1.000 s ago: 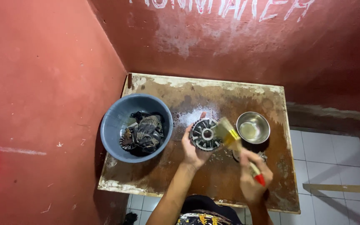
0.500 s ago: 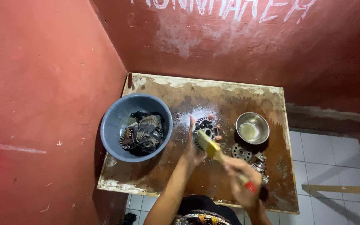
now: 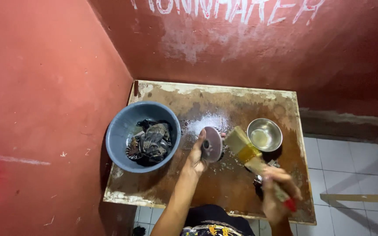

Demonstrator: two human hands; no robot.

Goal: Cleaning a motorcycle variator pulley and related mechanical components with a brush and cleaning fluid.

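Metal round disc part, tilted on edge mid brown wet wooden surface, gripped by left hand, forearm rising from 6 o'clock. Right hand, blurred, fist round wide yellow-ferruled paintbrush, bristles at disc's 3 o'clock. Blue plastic basin at 9; small steel bowl at 2.

Both forearms are bare from elbow to wrist, with no sleeve, watch, bracelet or glove showing on either. The left hand is bare, its fingers long and slim, and no ring can be made out. The right hand is bare too, though it appears blurred, so finer detail cannot be told. At the bottom edge of the view sits a dark, nearly black cloth garment bearing a small printed pattern in yellow and white.
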